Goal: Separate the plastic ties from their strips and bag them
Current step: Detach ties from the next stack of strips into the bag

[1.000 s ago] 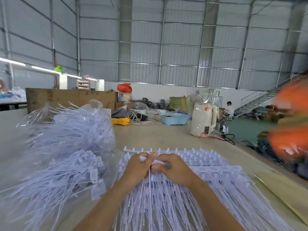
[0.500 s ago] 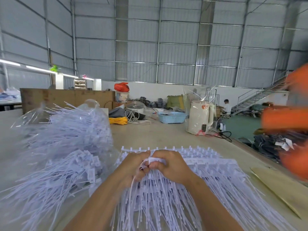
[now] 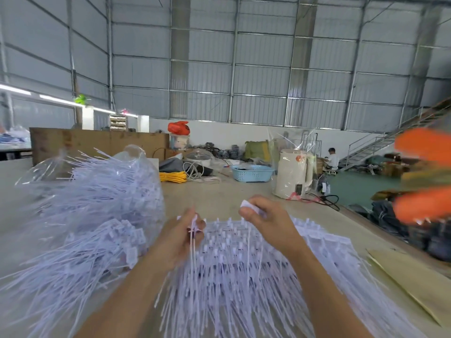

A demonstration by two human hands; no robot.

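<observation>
A wide stack of white plastic tie strips (image 3: 244, 269) lies on the table in front of me. My left hand (image 3: 181, 237) pinches the top of a thin white strip end that hangs down over the stack. My right hand (image 3: 266, 220) is lifted slightly to the right and pinches the white head of a tie (image 3: 247, 205), whose tail hangs down. To the left sits a clear plastic bag (image 3: 102, 191) stuffed with loose ties, with more loose ties (image 3: 73, 262) spilling toward me.
Farther back on the table stand a blue basket (image 3: 252, 173), a cream kettle-like appliance (image 3: 291, 174), a yellow cord bundle (image 3: 172, 177) and cables. A cardboard sheet (image 3: 410, 279) lies at the right edge. Blurred orange shapes (image 3: 424, 201) fill the far right.
My hands were together over the strip's top edge; they have now pulled apart, the right rising to the right with a tie head, the left keeping the strip.
</observation>
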